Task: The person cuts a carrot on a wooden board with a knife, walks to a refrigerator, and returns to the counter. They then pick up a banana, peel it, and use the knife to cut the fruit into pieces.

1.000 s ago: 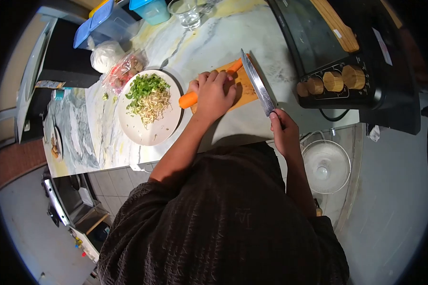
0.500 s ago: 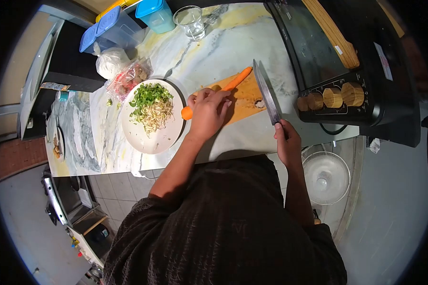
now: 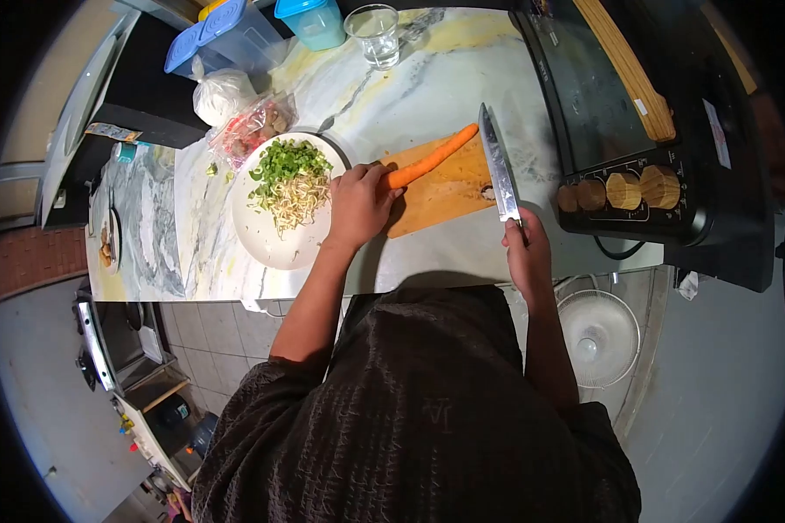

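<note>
Left hand (image 3: 358, 207) is clamped on the thick end of the carrot (image 3: 433, 155), pinning it to the wooden cutting board (image 3: 440, 193). Carrot's long axis runs diagonal, from the hand up and right to its thin tip near the board's far corner. Right hand (image 3: 528, 253) is closed round the handle of the knife (image 3: 500, 169), blade pointing away from the person, lying along the board's right end, just beside the carrot tip but apart from it. So the blade sits right of the carrot, roughly crosswise to it; right hand nearer the tip, left on the butt. Board's near half is bare. White plate (image 3: 266, 240) of noodles and greens touches the left hand's side. Black oven (image 3: 637, 113) crowds the right; counter edge runs close under both wrists.
</note>
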Action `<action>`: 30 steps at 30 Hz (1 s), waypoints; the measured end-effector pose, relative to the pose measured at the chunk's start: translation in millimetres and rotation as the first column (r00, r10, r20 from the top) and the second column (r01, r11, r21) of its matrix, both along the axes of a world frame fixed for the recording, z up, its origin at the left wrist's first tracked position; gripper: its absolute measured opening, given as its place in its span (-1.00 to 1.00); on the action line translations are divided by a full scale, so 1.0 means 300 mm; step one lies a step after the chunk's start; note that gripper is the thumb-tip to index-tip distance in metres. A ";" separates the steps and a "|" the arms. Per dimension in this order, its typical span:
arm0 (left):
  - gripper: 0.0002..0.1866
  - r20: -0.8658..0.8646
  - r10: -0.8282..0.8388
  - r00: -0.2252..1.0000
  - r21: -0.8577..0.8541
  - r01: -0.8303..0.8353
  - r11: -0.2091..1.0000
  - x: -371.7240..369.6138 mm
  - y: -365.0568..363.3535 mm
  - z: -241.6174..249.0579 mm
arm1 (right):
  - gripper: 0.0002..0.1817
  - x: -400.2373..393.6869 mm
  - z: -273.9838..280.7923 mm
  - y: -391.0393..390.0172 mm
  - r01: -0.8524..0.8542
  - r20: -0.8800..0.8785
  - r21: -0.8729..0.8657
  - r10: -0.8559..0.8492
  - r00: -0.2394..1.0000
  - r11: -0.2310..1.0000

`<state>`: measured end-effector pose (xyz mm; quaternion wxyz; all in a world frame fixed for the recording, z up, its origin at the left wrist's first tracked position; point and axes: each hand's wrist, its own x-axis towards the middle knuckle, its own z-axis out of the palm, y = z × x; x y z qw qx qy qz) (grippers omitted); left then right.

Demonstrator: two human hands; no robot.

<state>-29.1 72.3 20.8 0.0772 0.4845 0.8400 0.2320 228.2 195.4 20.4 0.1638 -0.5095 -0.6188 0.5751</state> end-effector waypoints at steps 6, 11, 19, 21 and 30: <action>-0.61 0.213 0.124 0.969 0.232 -0.173 0.957 -0.049 -0.073 0.026 | -0.71 -0.008 -0.041 -0.032 0.062 -0.039 -0.131 -0.067 0.997 0.989; -0.61 0.282 0.202 0.938 0.229 -0.270 0.935 -0.097 -0.161 0.040 | -0.70 -0.069 -0.054 -0.125 -0.243 -0.057 0.015 0.244 0.968 0.970; -0.62 0.428 0.231 0.874 0.210 -0.345 0.915 -0.078 -0.202 -0.006 | -0.52 -0.166 -0.006 -0.200 -0.397 0.082 0.522 0.419 0.904 0.754; -0.63 0.454 0.186 0.871 0.210 -0.307 0.928 -0.078 -0.201 -0.011 | -0.50 -0.151 0.017 -0.188 -0.381 0.224 0.467 0.310 0.924 0.798; -0.62 0.511 0.153 0.846 0.293 -0.339 0.894 -0.089 -0.198 -0.030 | -0.50 -0.134 0.040 -0.194 -0.295 0.148 0.575 0.257 0.955 0.763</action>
